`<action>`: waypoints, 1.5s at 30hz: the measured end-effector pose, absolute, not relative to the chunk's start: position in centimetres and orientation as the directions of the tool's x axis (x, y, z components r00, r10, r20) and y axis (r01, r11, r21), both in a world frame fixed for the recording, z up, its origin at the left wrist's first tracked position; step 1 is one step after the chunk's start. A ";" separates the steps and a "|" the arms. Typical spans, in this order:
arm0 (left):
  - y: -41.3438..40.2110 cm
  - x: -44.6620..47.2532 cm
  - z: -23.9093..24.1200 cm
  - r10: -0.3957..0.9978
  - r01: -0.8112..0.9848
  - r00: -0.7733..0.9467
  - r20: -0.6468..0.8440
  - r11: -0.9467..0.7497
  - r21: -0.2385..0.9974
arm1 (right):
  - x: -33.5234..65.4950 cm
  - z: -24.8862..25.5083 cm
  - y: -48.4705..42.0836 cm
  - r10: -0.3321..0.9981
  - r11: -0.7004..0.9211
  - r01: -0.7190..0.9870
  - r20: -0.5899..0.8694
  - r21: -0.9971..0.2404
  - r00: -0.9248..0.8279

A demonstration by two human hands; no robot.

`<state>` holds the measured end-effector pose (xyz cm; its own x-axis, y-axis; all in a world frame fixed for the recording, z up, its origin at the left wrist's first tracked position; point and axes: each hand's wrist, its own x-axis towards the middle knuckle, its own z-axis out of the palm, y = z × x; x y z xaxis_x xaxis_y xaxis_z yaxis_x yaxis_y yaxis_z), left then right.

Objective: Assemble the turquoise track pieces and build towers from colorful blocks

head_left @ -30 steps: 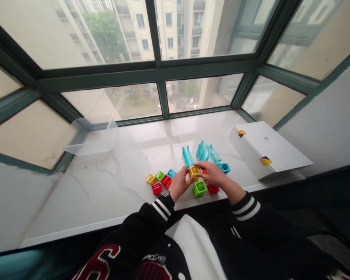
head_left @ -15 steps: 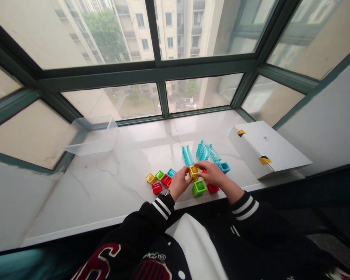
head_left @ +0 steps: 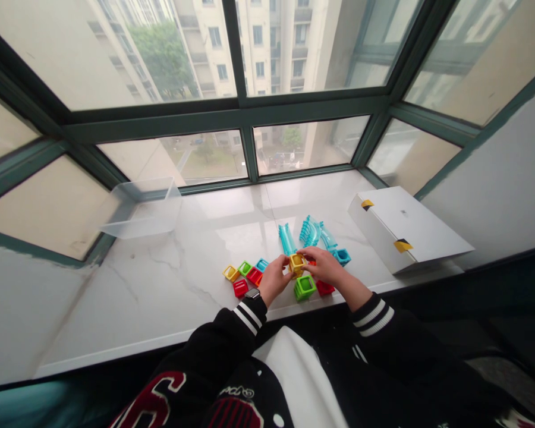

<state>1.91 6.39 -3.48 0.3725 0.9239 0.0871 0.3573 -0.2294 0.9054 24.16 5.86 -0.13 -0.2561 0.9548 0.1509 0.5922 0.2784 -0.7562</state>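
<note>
Both hands meet on a yellow cube block (head_left: 297, 264) held just above the marble sill. My left hand (head_left: 274, 281) pinches its left side and my right hand (head_left: 324, 267) grips its right side, with a bit of orange showing behind the fingers. A green cube block (head_left: 305, 288) stands right below the yellow one. A red block (head_left: 325, 289) lies under my right wrist.
Loose yellow, green, red and blue blocks (head_left: 246, 274) lie left of my hands. Teal track pieces (head_left: 311, 232) and a blue block (head_left: 342, 257) sit behind. A white box (head_left: 405, 229) is at the right, a clear plastic tub (head_left: 141, 208) far left on the sill (head_left: 169, 285).
</note>
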 end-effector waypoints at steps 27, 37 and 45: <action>7.1 -1.5 -1.2 0.946 0.398 0.323 0.027 -0.162 0.903 | 24.6 -1.0 6.6 0.958 0.245 0.573 0.105 -0.782 -0.266; 4.5 -16.0 -0.2 0.996 0.282 -0.091 0.024 0.003 0.960 | 24.6 0.1 6.2 0.953 0.254 0.630 0.078 -0.734 -0.294; 0.6 -18.4 -4.4 0.988 0.367 -0.152 0.007 0.050 0.929 | 24.9 3.7 5.5 0.933 0.348 0.630 0.192 -0.694 -0.304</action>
<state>-18.41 0.64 -4.37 -0.1519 0.9884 0.0070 0.3675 0.0499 0.9287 24.93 5.54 3.72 -0.3038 0.9333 0.1916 0.6304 0.3477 -0.6941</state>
